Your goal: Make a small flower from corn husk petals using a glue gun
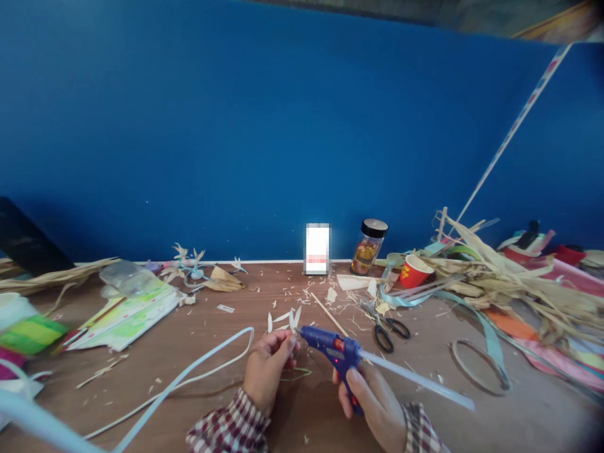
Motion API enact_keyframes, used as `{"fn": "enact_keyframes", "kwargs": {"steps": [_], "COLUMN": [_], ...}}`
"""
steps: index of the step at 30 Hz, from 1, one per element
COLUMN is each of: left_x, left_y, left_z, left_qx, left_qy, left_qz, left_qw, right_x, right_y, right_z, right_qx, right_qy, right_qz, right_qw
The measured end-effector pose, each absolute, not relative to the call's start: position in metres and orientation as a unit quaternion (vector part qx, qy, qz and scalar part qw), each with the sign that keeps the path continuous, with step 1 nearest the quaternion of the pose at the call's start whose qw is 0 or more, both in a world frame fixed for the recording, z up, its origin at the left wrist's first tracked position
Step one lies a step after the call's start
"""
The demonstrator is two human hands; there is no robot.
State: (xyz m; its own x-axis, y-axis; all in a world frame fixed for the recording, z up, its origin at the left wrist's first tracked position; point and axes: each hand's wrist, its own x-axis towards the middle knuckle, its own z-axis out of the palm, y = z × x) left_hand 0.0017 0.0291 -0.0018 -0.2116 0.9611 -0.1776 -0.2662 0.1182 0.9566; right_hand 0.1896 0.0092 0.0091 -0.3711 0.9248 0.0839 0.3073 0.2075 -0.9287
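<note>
My right hand [372, 399] is wrapped round the handle of a blue hot glue gun [333, 346], its red light lit. A long translucent glue stick [419, 377] juts from the back of the gun. My left hand [268, 365] is closed in a pinch, holding a pale petal-shaped piece [295, 318] at the fingertips. The gun's nozzle points at that piece, close to the fingers; whether they touch I cannot tell. Other slim pale pieces [270, 323] show just beyond the left fingers, and the tabletop lies beneath.
Black-handled scissors [391, 333] lie right of a thin stick [329, 313]. Behind stand a lidded jar [369, 248], a red paper cup [415, 272] and a blurred bright screen [318, 248]. Dried husks [500, 270] heap at right. A pale cable [189, 371] loops at left near painted paper [127, 314].
</note>
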Motion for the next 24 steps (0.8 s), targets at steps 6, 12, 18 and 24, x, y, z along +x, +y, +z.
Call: {"fn": "enact_keyframes", "kwargs": {"steps": [6, 12, 18, 24], "left_x": [0.002, 0.003, 0.003, 0.003], "left_y": [0.03, 0.03, 0.029, 0.028], "left_z": [-0.001, -0.001, 0.0, -0.001], "left_qx": [0.322, 0.305, 0.318, 0.337], "left_qy": [0.517, 0.52, 0.516, 0.511], "left_qz": [0.585, 0.591, 0.586, 0.58], "left_qw": [0.536, 0.536, 0.538, 0.538], "right_x": [0.19, 0.195, 0.191, 0.19], "right_y": [0.005, 0.0, 0.002, 0.005], "right_z": [0.013, 0.021, 0.015, 0.02], "right_qx": [-0.422, -0.42, -0.429, -0.426], "right_qy": [-0.684, -0.729, -0.728, -0.735], "right_qz": [0.458, 0.382, 0.392, 0.394], "right_qw": [0.38, 0.383, 0.365, 0.351]}}
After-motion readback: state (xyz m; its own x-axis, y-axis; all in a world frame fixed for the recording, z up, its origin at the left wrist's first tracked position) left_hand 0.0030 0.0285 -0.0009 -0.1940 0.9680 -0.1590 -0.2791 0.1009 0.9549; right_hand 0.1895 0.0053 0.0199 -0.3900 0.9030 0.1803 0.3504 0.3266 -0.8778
